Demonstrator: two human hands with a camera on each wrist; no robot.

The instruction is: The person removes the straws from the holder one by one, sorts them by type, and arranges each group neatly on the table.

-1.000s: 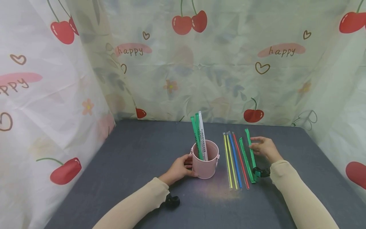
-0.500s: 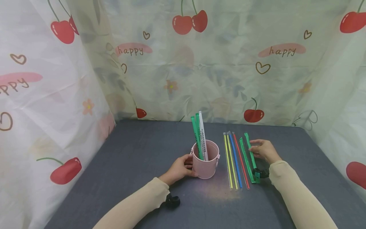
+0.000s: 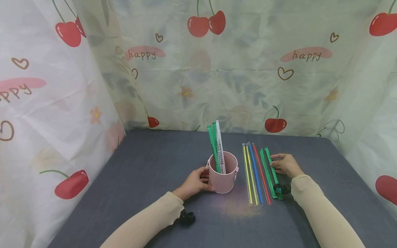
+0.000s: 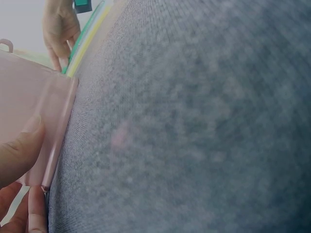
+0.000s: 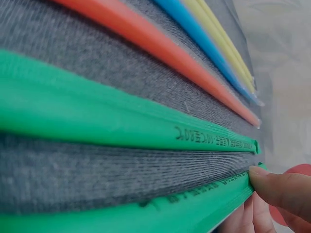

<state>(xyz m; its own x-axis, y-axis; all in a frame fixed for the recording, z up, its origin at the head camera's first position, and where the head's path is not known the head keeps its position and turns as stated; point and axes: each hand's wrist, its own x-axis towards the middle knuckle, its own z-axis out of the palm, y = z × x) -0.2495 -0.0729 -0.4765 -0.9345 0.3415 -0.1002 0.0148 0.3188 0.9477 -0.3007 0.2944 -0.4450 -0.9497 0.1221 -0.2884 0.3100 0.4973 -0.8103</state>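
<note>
Outer green wrapped stick (image 3: 275,175): probably light and fairly stiff, wrapper likely slick, maybe easily creased; a thumb-and-finger pinch near either end should serve. Right hand (image 3: 286,165) pinches it near its far end, the length running back beneath that wrist, on or just above the desk (image 3: 149,165) (cannot tell which), just beside the second green stick (image 3: 268,174). Left hand (image 3: 193,182), well apart from it, holds the pink pail (image 3: 221,183) low on its side.

Gry tbl (image 3: 155,155) w/ bkt (image 3: 221,184), straws (image 3: 261,174)
</note>
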